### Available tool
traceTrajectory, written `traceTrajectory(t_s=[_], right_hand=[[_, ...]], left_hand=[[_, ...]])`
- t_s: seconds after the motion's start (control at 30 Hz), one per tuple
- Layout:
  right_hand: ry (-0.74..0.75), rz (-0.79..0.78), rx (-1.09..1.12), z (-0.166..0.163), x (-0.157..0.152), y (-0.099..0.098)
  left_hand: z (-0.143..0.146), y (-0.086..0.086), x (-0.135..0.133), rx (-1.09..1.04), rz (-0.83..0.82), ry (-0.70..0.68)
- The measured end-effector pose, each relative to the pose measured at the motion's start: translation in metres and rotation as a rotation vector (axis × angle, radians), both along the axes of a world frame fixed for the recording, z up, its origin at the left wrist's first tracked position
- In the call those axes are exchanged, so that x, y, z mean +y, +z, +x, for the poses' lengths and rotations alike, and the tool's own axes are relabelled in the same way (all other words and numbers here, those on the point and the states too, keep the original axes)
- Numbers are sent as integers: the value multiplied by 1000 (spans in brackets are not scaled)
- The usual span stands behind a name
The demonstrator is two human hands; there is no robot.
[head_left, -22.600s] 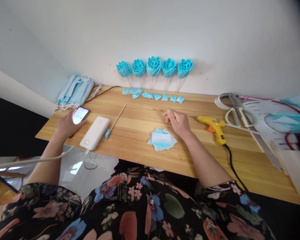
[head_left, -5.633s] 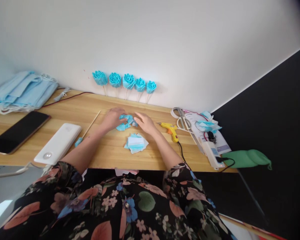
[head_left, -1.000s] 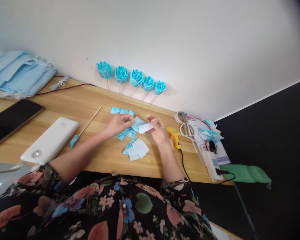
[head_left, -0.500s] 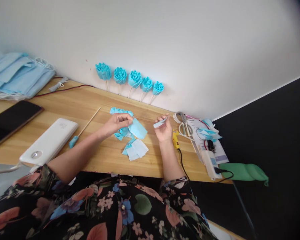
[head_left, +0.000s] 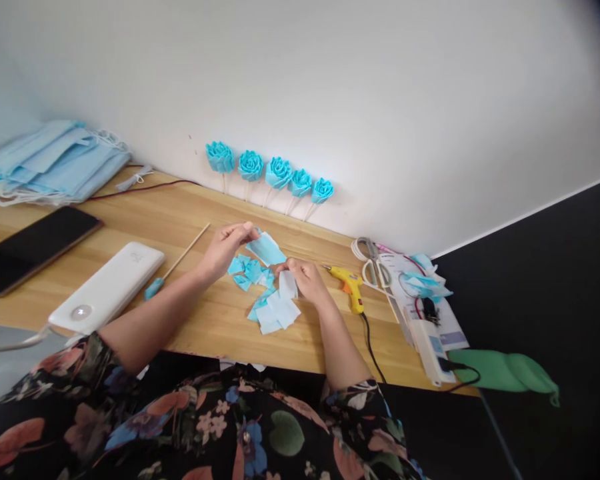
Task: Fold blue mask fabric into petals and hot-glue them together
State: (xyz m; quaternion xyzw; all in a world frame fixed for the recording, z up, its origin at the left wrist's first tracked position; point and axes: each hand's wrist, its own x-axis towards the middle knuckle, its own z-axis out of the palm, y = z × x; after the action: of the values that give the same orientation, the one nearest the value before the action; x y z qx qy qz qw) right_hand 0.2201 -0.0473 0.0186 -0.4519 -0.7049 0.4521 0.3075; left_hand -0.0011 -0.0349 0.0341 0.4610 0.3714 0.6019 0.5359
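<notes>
My left hand [head_left: 229, 248] pinches the upper left end of a light-blue piece of mask fabric [head_left: 266, 248] between thumb and fingers, above the table. At that piece's lower right corner is my right hand [head_left: 305, 280], its fingers closed. A white fabric piece [head_left: 288, 285] hangs from the right hand; whether the fingers also grip the blue corner I cannot tell. Beneath the hands lie folded blue petals [head_left: 253, 271] and a small pile of white and blue fabric pieces [head_left: 277, 315]. Left of them rests a wooden stick [head_left: 186, 251] with a blue fabric bud [head_left: 154, 289] on one end.
Several blue fabric roses [head_left: 279, 173] on sticks lean against the wall. A yellow glue gun [head_left: 347, 283], scissors [head_left: 375, 270] and a power strip [head_left: 431, 350] lie to the right. Leftward are a white power bank [head_left: 110, 287], a phone [head_left: 37, 250] and stacked masks [head_left: 55, 160].
My right hand has moved left, from near the glue gun to the blue piece's corner. The glue gun now shows in full. My view has tilted slightly, shifting the scene down.
</notes>
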Motion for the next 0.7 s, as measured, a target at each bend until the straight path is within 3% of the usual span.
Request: traceTrajectory(t_s=[0.17,0.3,0.5,0.7], right_hand=[[-88,186,59,1,4,0],[-24,87,210,-5,0,1],[-267,7,351,-11,-2,-4],[-337,49,434,-11,0,-4]], left_hand=[[1,-4,-1,-15,-27,-24],[2,-7,-2,79,-4,-42],[3,-2,-5,233,61,-61],[6,-9,-2,197,55,-9]])
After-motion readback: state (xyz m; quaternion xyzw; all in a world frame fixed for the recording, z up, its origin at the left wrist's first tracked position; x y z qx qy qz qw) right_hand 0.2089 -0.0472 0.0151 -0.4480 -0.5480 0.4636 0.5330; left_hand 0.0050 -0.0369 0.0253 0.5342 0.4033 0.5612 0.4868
